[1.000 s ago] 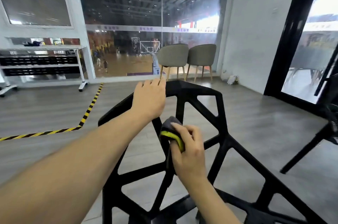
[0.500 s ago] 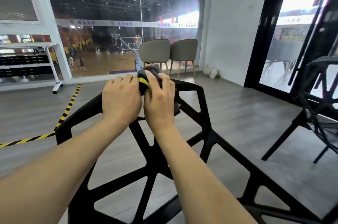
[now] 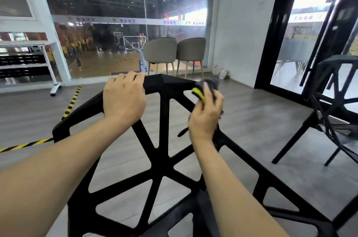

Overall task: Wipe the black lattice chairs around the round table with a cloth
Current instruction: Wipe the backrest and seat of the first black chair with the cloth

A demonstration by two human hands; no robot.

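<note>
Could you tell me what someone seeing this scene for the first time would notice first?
The black lattice chair fills the foreground, its back tilted toward the camera. The left hand grips its top edge, while the right hand presses a grey cloth with yellow trim against the upper right corner. Behind, two grey upholstered chairs stand at a glass wall, and a second black chair stands at right.
</note>
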